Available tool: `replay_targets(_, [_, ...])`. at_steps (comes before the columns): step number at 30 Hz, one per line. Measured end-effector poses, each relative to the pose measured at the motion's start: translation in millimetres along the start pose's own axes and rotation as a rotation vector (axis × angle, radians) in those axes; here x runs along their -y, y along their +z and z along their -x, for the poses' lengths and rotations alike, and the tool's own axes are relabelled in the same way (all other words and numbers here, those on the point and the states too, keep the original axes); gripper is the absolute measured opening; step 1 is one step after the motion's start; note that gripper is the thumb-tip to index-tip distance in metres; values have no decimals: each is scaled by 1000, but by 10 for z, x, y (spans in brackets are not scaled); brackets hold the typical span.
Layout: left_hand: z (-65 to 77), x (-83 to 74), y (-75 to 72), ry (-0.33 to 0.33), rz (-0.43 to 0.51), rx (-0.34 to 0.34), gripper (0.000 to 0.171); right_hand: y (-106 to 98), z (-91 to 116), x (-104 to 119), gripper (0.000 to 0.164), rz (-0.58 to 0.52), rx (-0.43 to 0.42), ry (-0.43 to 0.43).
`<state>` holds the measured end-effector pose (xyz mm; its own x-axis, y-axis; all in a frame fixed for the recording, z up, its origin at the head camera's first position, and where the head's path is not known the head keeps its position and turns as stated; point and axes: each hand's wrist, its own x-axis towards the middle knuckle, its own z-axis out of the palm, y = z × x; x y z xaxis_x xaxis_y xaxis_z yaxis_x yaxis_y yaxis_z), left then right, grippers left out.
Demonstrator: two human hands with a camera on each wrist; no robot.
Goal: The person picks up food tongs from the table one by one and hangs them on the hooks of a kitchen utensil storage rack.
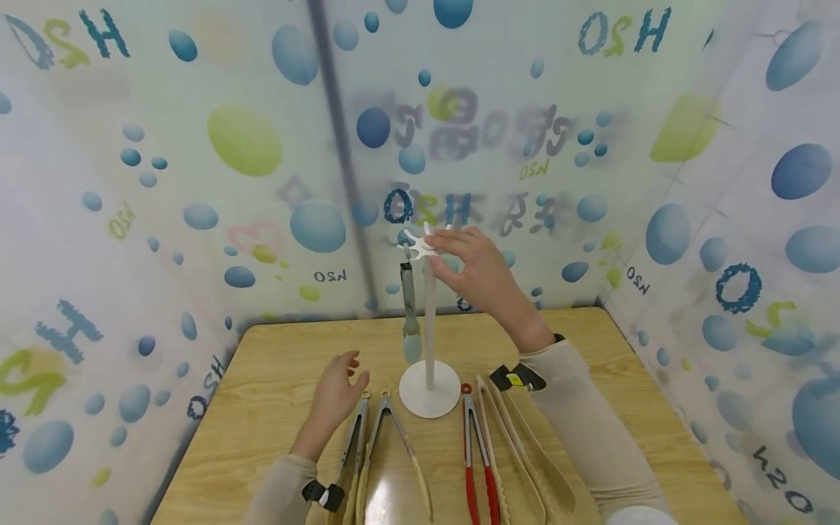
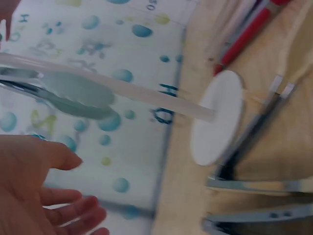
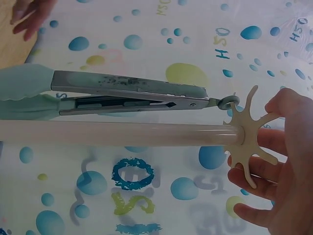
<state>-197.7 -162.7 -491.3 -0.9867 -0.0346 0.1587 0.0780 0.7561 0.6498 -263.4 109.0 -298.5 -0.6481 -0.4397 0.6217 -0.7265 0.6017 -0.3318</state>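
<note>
A white stand (image 1: pixel 429 328) with a round base carries a star-shaped hook top (image 3: pixel 247 134). From one hook hang tongs (image 3: pixel 132 90) with metal arms and pale green tips pointing down. My right hand (image 1: pixel 482 273) holds the hook top, its thumb on one prong and fingers behind the others in the right wrist view. My left hand (image 1: pixel 335 394) hovers over the table left of the base, fingers loosely bent around nothing. In the left wrist view its palm (image 2: pixel 24 181) is apart from the hanging tongs (image 2: pixel 78 95).
On the wooden table (image 1: pixel 262 379) lie metal tongs with yellowish ends (image 1: pixel 387 430) left of centre. Red-handled tongs (image 1: pixel 469 452) and beige tongs (image 1: pixel 518 452) lie to the right. Patterned curtains (image 1: pixel 249 138) enclose the table. A white round object (image 1: pixel 639 516) shows at the bottom edge.
</note>
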Motion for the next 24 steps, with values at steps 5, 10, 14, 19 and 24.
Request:
replay_targets(5, [171,264,181,-73,-94,103,51,-5,3,-6,37,-9,4,10])
replay_targets(10, [260,405,331,-115,-127,133,48,7,10,-16,36,-14,-2,11])
replay_targets(14, [299,499,429,-106,-183,102,46,16,19,-10,37,-15,4,18])
replay_targets(19, [319,554,491,-120,-210,101,49,21,27,-9,36,-12,3,24])
replay_targets(24, [322,584,510,-143,-207,122,55,20,19,-10,36,-12,-6,14])
